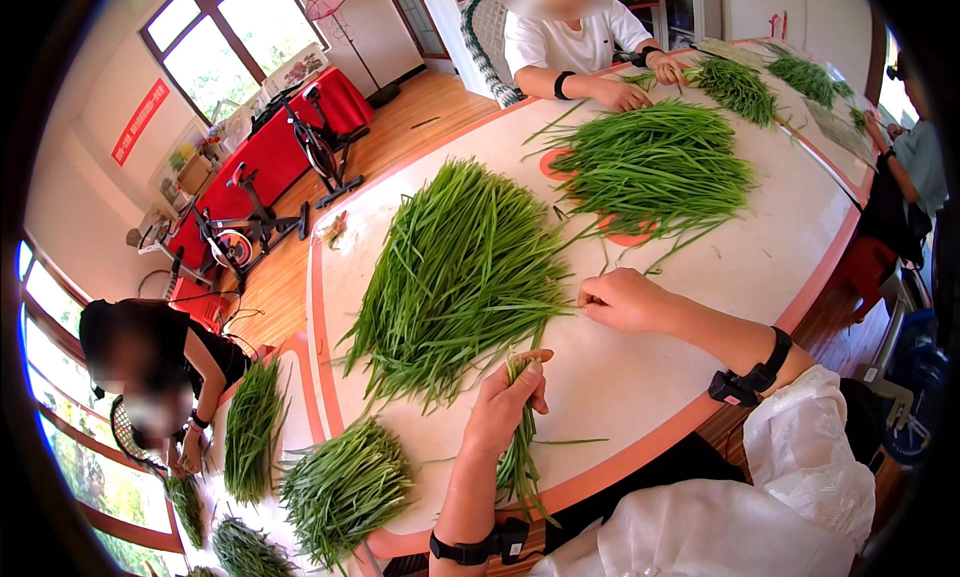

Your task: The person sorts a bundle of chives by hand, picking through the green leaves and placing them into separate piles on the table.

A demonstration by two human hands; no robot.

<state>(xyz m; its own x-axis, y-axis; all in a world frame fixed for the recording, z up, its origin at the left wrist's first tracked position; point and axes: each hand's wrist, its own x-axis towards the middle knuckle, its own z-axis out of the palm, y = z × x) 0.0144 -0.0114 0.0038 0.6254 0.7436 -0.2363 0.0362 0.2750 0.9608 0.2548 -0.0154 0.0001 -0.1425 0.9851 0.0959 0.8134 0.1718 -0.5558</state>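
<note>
My left hand [500, 407] is wrapped round a small bunch of garlic chives [518, 462], their pale cut ends at the top by my thumb and the green leaves hanging down past the table edge. Beside the right rim of a large loose pile of chives [460, 277], my right hand [622, 301] has its fingers curled together in a pinch. Whatever those fingertips may hold is too small to make out. A few single chive leaves lie on the white tabletop [640, 377] around both hands.
Another chive pile [655, 167] lies farther back, before a person in white [565, 37] handling stalks. Smaller heaps [345, 487] sit at the left, where a person in black [165, 367] bends over. Someone [910, 147] works at the right edge. Exercise bikes [245, 217] stand behind.
</note>
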